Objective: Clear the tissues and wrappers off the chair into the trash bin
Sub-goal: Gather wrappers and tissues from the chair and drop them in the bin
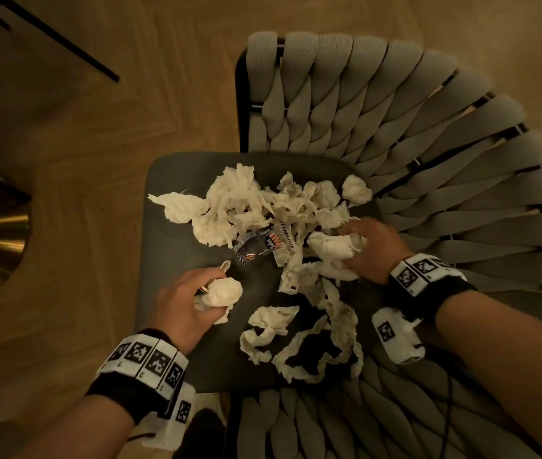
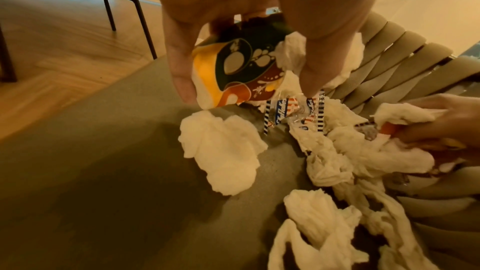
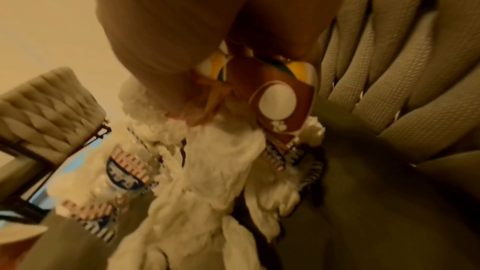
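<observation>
Crumpled white tissues (image 1: 273, 207) and a glossy striped plastic wrapper (image 1: 258, 248) are strewn over the dark grey seat of the woven-backed chair (image 1: 177, 246), on a herringbone wood floor (image 1: 97, 134). A balled tissue wad (image 1: 221, 293) with a printed orange-green wrapper (image 2: 241, 71) is gripped in the curled left hand (image 1: 183, 306). A tissue clump (image 1: 332, 250) is clutched by the right hand (image 1: 372, 250) beside the backrest.

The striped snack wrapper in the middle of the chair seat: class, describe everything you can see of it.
The striped snack wrapper is crinkled, shiny clear plastic with blue-and-white striped edges, red-and-white stripes and a blue logo whose lettering is too blurred to read. It lies crumpled and empty-looking on the dark seat cushion, half buried under the white tissues piled round it. Neither hand touches it in the head view; it sits between the left hand and the right hand.
</observation>
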A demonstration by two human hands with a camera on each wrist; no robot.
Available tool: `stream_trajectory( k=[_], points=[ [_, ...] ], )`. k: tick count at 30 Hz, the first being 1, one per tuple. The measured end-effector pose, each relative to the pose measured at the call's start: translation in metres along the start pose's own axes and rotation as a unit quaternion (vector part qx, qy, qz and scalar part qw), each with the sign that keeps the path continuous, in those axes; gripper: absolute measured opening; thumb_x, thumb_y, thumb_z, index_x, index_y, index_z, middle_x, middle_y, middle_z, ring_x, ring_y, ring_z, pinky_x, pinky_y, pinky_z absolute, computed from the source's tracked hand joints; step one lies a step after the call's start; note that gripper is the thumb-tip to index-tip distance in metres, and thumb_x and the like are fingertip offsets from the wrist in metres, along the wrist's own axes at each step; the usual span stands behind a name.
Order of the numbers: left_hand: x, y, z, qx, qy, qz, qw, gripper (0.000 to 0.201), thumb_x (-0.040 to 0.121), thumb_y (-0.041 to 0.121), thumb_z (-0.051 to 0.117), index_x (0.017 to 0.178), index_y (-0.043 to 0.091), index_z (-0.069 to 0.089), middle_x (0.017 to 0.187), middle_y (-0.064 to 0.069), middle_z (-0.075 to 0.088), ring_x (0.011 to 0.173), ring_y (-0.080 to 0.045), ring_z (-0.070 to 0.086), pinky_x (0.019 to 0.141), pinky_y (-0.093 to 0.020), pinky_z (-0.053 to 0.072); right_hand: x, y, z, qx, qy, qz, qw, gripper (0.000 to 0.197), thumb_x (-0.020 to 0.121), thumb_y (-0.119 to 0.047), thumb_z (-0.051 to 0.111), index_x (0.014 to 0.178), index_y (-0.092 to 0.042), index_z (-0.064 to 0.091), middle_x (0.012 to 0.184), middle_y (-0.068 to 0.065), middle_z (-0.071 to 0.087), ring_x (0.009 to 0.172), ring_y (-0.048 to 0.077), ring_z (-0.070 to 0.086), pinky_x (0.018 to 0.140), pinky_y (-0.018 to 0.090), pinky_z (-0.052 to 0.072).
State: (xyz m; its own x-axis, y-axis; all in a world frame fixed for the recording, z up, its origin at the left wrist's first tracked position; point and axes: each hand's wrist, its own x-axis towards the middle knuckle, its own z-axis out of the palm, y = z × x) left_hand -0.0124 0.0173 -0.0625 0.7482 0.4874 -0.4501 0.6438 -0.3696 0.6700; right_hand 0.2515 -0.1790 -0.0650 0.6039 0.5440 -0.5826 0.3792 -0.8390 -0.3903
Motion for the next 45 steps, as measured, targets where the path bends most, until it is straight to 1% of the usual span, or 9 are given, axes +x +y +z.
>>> stream_trajectory(
  k=[10, 14, 18, 25, 34, 37, 40, 42, 45],
  points=[
    [-0.056, 0.025, -0.049, -0.143, 0.049, -0.002, 0.989, 0.051, 0.067, 0.012, 0.083, 0.101, 0.043, 0.062, 0.105, 0.019, 0.066, 0.097, -0.006, 0.061, 0.089, -0.035, 0.049, -0.09, -0.02, -0.088, 0.161, 0.081, -0.027, 0.983, 0.027, 0.07, -0.012, 0.08, 0.09, -0.026, 0.067, 0.087, 0.008, 0.069, 0.072, 0.019, 0.065, 0.064, 0.032, 0.055],
    [-0.103, 0.052, -0.087, -0.18, 0.081, 0.004, 0.98, 0.051, 0.066, 0.01, 0.082, 0.098, 0.044, 0.063, 0.104, 0.02, 0.067, 0.096, -0.003, 0.062, 0.085, -0.026, 0.052, -0.141, -0.054, -0.131, 0.216, 0.106, -0.097, 0.966, 0.035, 0.071, 0.0, 0.077, 0.08, -0.031, 0.064, 0.078, -0.009, 0.069, 0.067, -0.005, 0.061, 0.059, 0.009, 0.049],
    [-0.16, 0.077, -0.128, -0.218, 0.119, -0.004, 0.969, 0.06, 0.065, 0.002, 0.081, 0.092, 0.053, 0.062, 0.099, 0.03, 0.067, 0.095, 0.004, 0.063, 0.078, -0.007, 0.049, -0.194, -0.095, -0.164, 0.268, 0.098, -0.154, 0.946, 0.021, 0.074, -0.003, 0.074, 0.09, -0.014, 0.068, 0.085, 0.0, 0.071, 0.077, 0.015, 0.064, 0.067, 0.03, 0.055],
    [-0.271, 0.075, -0.191, -0.271, 0.225, -0.025, 0.936, 0.054, 0.061, 0.008, 0.079, 0.089, 0.052, 0.063, 0.1, 0.025, 0.068, 0.093, 0.005, 0.063, 0.076, -0.008, 0.051, -0.261, -0.176, -0.174, 0.261, 0.062, -0.274, 0.924, 0.023, 0.07, 0.003, 0.077, 0.083, -0.012, 0.066, 0.077, -0.009, 0.069, 0.068, 0.006, 0.064, 0.059, 0.016, 0.053],
    [-0.446, -0.031, -0.237, -0.345, 0.382, -0.137, 0.846, 0.038, 0.064, 0.012, 0.08, 0.092, 0.034, 0.068, 0.092, 0.014, 0.071, 0.088, -0.008, 0.067, 0.079, -0.054, 0.057, -0.331, -0.343, -0.057, 0.245, -0.054, -0.337, 0.907, 0.045, 0.058, -0.045, 0.082, 0.089, -0.016, 0.067, 0.084, -0.003, 0.07, 0.075, 0.007, 0.064, 0.068, 0.022, 0.054],
    [-0.506, -0.094, -0.247, -0.328, 0.42, -0.169, 0.829, 0.043, 0.061, 0.028, 0.087, 0.097, 0.033, 0.066, 0.098, 0.006, 0.071, 0.095, -0.017, 0.066, 0.081, -0.051, 0.057, -0.348, -0.395, 0.015, 0.21, -0.107, -0.358, 0.904, 0.025, 0.071, 0.0, 0.077, 0.091, -0.013, 0.068, 0.081, -0.001, 0.07, 0.07, 0.017, 0.068, 0.06, 0.027, 0.057],
    [-0.563, -0.18, -0.256, -0.329, 0.433, -0.206, 0.813, 0.04, 0.065, 0.027, 0.083, 0.097, 0.042, 0.064, 0.097, 0.011, 0.071, 0.095, -0.012, 0.066, 0.081, -0.043, 0.057, -0.378, -0.454, 0.097, 0.185, -0.145, -0.359, 0.903, 0.031, 0.071, 0.01, 0.072, 0.084, -0.018, 0.069, 0.078, 0.001, 0.071, 0.062, 0.008, 0.065, 0.054, 0.016, 0.055],
    [-0.595, -0.24, -0.263, -0.344, 0.429, -0.234, 0.801, 0.041, 0.07, 0.017, 0.08, 0.096, 0.043, 0.063, 0.094, 0.012, 0.071, 0.092, -0.008, 0.066, 0.078, -0.036, 0.057, -0.404, -0.497, 0.152, 0.202, -0.17, -0.348, 0.9, 0.015, 0.071, -0.019, 0.08, 0.08, -0.025, 0.07, 0.08, -0.005, 0.073, 0.064, 0.002, 0.066, 0.057, 0.012, 0.054],
    [-0.625, -0.325, -0.274, -0.342, 0.429, -0.267, 0.792, 0.038, 0.073, 0.012, 0.078, 0.101, 0.032, 0.061, 0.097, 0.007, 0.068, 0.089, -0.01, 0.065, 0.066, -0.017, 0.054, -0.431, -0.556, 0.232, 0.192, -0.201, -0.324, 0.904, 0.058, 0.036, -0.077, 0.074, 0.081, -0.041, 0.07, 0.087, -0.017, 0.073, 0.075, -0.001, 0.068, 0.063, 0.01, 0.053]
  ],
)
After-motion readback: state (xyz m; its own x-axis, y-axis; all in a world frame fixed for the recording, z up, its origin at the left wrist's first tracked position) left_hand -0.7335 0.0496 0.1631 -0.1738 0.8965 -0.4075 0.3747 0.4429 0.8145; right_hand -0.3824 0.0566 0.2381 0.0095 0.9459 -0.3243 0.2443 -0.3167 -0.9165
